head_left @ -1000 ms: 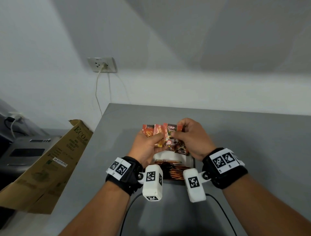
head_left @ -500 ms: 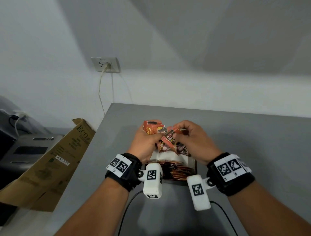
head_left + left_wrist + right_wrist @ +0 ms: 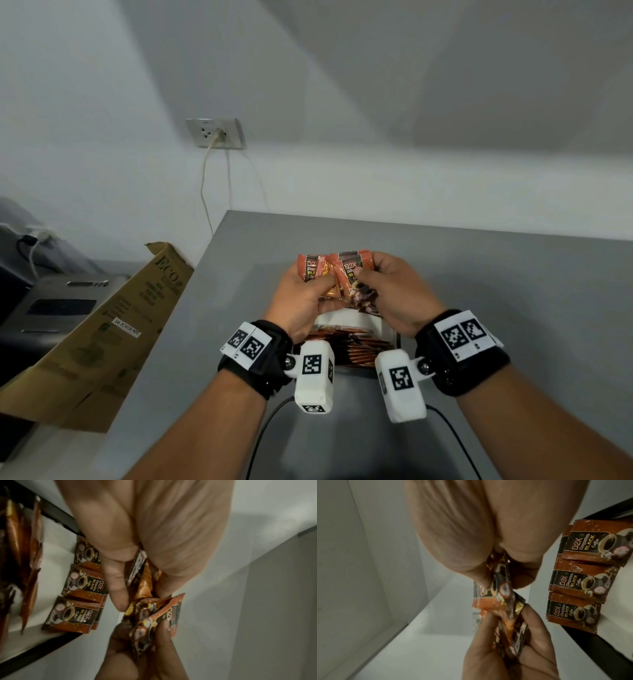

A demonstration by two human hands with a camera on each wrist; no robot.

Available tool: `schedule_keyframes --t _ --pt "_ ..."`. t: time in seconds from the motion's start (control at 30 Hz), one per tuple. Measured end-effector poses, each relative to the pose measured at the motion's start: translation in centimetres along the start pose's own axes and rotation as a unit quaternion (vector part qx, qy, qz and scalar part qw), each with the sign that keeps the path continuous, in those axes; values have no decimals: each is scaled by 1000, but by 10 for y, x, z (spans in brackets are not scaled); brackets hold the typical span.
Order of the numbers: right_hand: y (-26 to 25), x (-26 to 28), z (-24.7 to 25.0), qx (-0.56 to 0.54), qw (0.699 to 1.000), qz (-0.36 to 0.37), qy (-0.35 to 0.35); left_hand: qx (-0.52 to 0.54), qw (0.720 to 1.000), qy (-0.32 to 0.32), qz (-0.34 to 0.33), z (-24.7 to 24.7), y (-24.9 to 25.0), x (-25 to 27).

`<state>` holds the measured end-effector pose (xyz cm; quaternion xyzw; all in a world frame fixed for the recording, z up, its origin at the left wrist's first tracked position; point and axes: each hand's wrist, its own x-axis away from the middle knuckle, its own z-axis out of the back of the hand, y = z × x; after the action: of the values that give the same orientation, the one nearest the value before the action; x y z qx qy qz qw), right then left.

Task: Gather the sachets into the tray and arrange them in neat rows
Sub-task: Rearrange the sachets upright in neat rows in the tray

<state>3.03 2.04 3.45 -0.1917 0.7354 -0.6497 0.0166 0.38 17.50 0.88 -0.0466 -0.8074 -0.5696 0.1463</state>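
Observation:
Both hands hold a fanned bunch of orange-brown coffee sachets (image 3: 337,274) in the air above the tray (image 3: 388,330). My left hand (image 3: 301,291) grips the left part of the bunch (image 3: 142,577). My right hand (image 3: 387,284) pinches a sachet (image 3: 498,577) at the bunch's right. The white tray with a black rim (image 3: 56,515) lies on the grey table below the hands. Three sachets (image 3: 580,582) lie in a row on its floor, and several more sachets (image 3: 352,349) stand packed at its near end. The wrist cameras hide part of the tray.
A cardboard box (image 3: 113,325) leans at the table's left edge, over a grey printer (image 3: 51,301). A wall socket (image 3: 215,133) with a cord sits on the white wall behind. Black cables (image 3: 270,418) run over the near table.
The sachets in my hands now fan upright and face me, after being tilted and shuffled between the fingers. Both hands stay above the tray.

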Motion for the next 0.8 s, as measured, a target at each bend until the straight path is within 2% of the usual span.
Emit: schedule_keyframes --t 0.03,0.07,0.13,0.2,0.27,0.33,0.4,0.43,0.53,0.6,0.7,0.8 --pt "-1 1 1 62 997 39 31 5 1000 14 1 0 0 0" --pt "-2 1 2 150 981 97 76 20 999 29 7 0 1 -1" --pt "-3 6 3 303 921 215 116 70 996 51 35 2 3 -3" --pt "3 13 1 377 884 272 53 86 995 40 29 3 7 -3" --pt "14 18 -1 405 873 271 -32 56 997 44 -1 4 7 -6" --pt "12 19 0 368 901 228 -35 12 998 61 -24 8 6 -9" --pt "1 18 2 282 944 169 2 -10 997 64 -34 9 7 -9" --pt "-4 18 3 252 956 147 19 -13 997 67 -34 10 7 -8" --pt "-9 13 5 268 957 103 48 -14 998 57 -37 8 6 -7" --pt "-4 10 1 254 965 61 37 -24 999 24 -40 3 5 -5" --pt "6 7 -4 109 993 20 44 35 999 10 -36 -4 8 -1" --pt "4 4 -7 -29 996 -14 80 86 996 10 -8 -3 11 1"
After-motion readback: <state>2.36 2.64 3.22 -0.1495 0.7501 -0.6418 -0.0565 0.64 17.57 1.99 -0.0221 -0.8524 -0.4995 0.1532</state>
